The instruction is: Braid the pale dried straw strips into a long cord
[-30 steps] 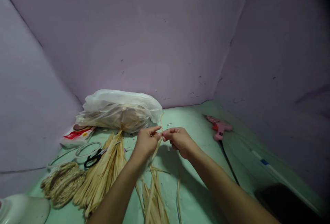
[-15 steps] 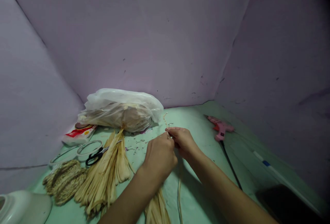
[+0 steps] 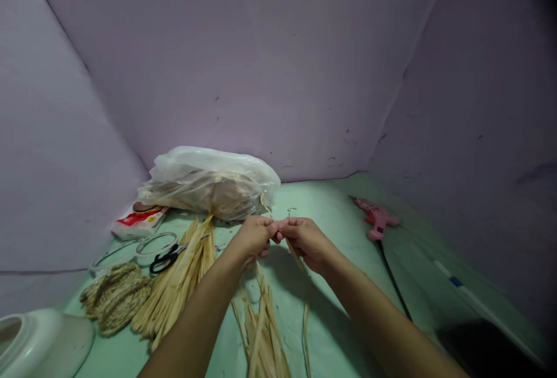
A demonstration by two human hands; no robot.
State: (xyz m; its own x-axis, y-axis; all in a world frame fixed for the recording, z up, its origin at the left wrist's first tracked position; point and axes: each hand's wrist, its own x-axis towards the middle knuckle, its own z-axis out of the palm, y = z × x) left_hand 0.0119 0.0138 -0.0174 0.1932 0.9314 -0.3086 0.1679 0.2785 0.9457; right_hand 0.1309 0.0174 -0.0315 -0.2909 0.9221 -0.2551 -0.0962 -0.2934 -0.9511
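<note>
My left hand [image 3: 253, 237] and my right hand [image 3: 306, 243] meet over the table, fingertips pinched together on a thin pale fibre strand. A short twisted end of the strand [image 3: 267, 205] sticks up beyond the fingers, in front of the plastic bag. Below my right hand a long flat strip [image 3: 306, 326] hangs down and runs toward the near edge. Loose dry straw-coloured strips [image 3: 264, 331] lie under and between my forearms. Exactly where the strand passes between the fingertips is hidden.
Left of my arms lie a bundle of dry strips [image 3: 180, 285], black-handled scissors [image 3: 164, 262], coiled braided rope [image 3: 117, 297], white rings [image 3: 156, 244] and a white jar [image 3: 52, 340]. A clear plastic bag [image 3: 209, 184] rests against the wall. Rightward are a pink glue gun [image 3: 378, 218] and a dark object [image 3: 487, 346].
My left hand has shifted left and turned, so its fingertips now face my right fingertips. The twisted end leans left now. The view has shifted slightly.
</note>
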